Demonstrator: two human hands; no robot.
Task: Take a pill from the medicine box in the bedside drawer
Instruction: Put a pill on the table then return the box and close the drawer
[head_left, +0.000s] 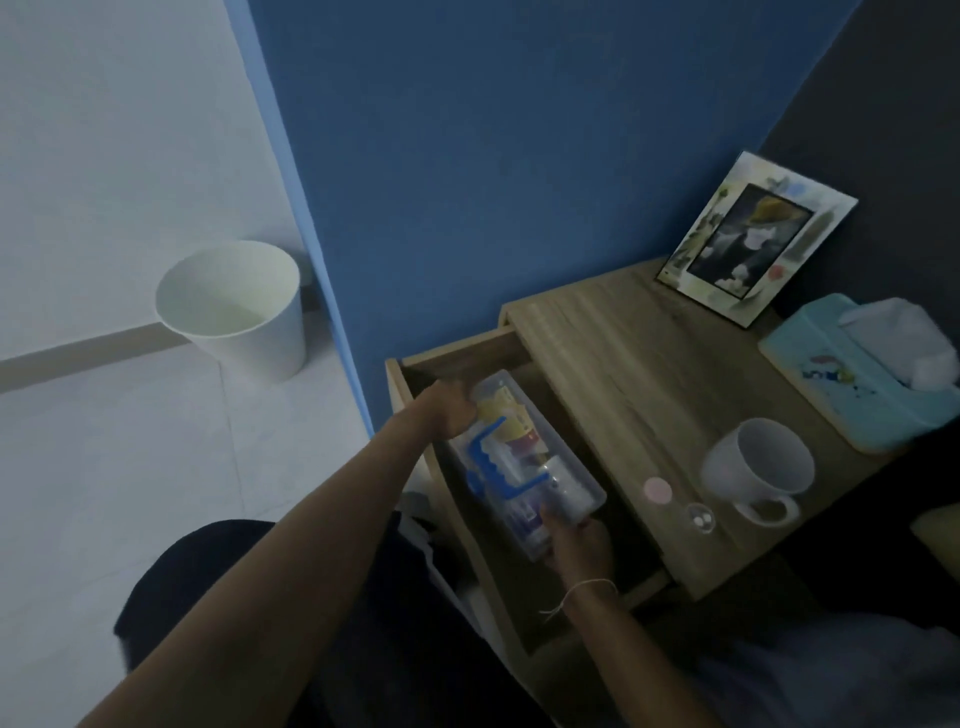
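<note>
A clear plastic medicine box (566, 467) with a blue handle and several packets inside sits over the open wooden bedside drawer (467, 358). My left hand (448, 410) grips its far end. My right hand (579, 545) grips its near end, thumb on the lid. On the bedside table top (613, 364) lie a small clear cap holding two white pills (700, 517) and a pink round lid (657, 490).
A white mug (758, 467) stands on the table top near the pills. A framed picture (753, 239) leans at the back and a teal tissue box (862, 364) sits at the right. A white waste bin (234, 306) stands on the floor at the left.
</note>
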